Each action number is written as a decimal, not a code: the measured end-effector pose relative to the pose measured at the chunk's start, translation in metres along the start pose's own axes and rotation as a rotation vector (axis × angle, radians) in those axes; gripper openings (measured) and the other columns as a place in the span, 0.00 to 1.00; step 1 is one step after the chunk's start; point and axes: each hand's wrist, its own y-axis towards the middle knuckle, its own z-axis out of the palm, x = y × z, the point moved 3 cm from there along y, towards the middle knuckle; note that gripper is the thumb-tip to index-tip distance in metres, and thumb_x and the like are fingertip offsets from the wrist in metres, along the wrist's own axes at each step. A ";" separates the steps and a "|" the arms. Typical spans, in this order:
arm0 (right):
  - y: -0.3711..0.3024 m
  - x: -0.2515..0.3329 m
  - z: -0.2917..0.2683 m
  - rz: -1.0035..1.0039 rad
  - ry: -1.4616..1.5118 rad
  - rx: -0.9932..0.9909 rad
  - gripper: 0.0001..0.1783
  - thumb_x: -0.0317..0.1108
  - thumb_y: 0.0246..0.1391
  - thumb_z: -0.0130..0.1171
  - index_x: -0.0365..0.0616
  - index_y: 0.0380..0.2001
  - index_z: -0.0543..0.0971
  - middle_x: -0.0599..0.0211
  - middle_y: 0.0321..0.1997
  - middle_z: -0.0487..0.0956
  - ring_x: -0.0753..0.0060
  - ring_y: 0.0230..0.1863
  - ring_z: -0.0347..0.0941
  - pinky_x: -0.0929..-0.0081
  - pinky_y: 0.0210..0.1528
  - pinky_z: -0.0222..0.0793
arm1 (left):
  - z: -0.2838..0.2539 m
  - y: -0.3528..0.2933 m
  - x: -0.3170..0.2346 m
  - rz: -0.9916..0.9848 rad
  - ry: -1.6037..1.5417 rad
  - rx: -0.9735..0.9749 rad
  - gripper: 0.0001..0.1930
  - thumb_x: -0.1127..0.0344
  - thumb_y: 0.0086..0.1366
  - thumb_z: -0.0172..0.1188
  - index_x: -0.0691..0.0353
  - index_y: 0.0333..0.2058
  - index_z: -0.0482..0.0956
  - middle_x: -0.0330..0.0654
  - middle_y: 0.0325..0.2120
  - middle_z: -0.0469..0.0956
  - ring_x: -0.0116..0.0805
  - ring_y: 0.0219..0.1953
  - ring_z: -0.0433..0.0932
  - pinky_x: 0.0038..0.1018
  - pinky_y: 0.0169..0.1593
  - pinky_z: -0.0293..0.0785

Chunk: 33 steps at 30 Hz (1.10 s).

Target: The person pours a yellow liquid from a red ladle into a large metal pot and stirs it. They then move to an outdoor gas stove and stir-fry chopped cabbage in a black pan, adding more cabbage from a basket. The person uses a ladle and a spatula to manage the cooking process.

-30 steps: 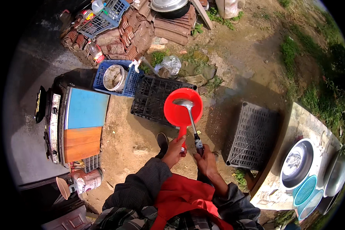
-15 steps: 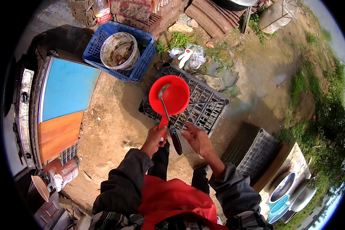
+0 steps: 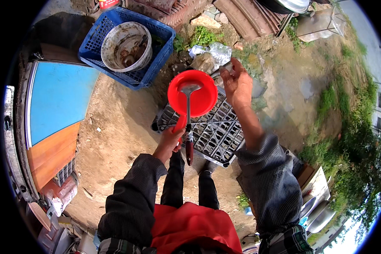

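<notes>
My left hand (image 3: pixel 170 139) is closed round the handle of a red plastic dipper (image 3: pixel 207 99). A metal cooking spatula (image 3: pixel 188 106) with a dark red handle leans in the dipper, its blade inside the bowl. Its handle comes out beside my left fingers; whether they grip it too, I cannot tell. My right hand (image 3: pixel 240 84) is stretched forward to the right of the dipper, with thumb and fingers curled. Something pale shows at its fingertips, mostly hidden, next to crumpled clear plastic (image 3: pixel 221 52). Below the dipper stands an upturned grey plastic crate (image 3: pixel 213 135).
At the far left, a blue basket (image 3: pixel 158 70) holds a stained white bucket (image 3: pixel 108 51). A blue-and-wood panel (image 3: pixel 61 101) stands at the left. Roof tiles (image 3: pixel 245 17) are stacked at the back. Metal basins (image 3: pixel 319 216) lie at the lower right.
My right hand has moved from beside the spatula handle forward to the crate's far side. A white object with a red spot there no longer shows. The spatula has turned more upright in the view.
</notes>
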 end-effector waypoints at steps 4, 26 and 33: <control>0.008 -0.016 -0.002 -0.064 0.077 0.046 0.27 0.30 0.46 0.52 0.41 0.53 0.66 0.47 0.42 0.75 0.50 0.41 0.74 0.63 0.45 0.69 | 0.001 0.009 0.000 -0.004 0.022 0.002 0.14 0.55 0.57 0.58 0.60 0.31 0.72 0.34 0.13 0.66 0.21 0.10 0.64 0.19 0.11 0.56; -0.166 -0.075 0.097 0.502 0.363 0.481 0.31 0.39 0.55 0.49 0.38 0.58 0.56 0.46 0.31 0.76 0.49 0.35 0.75 0.60 0.36 0.68 | 0.032 0.014 0.010 0.114 0.182 -0.162 0.19 0.49 0.63 0.48 0.62 0.34 0.72 0.36 0.12 0.67 0.24 0.09 0.65 0.22 0.10 0.59; -0.187 -0.076 0.009 0.654 0.713 0.586 0.34 0.27 0.52 0.51 0.43 0.62 0.53 0.65 0.22 0.71 0.74 0.22 0.69 0.74 0.18 0.65 | 0.019 0.007 -0.004 -0.011 0.059 -0.011 0.19 0.49 0.62 0.51 0.61 0.39 0.70 0.39 0.20 0.75 0.27 0.13 0.71 0.24 0.15 0.67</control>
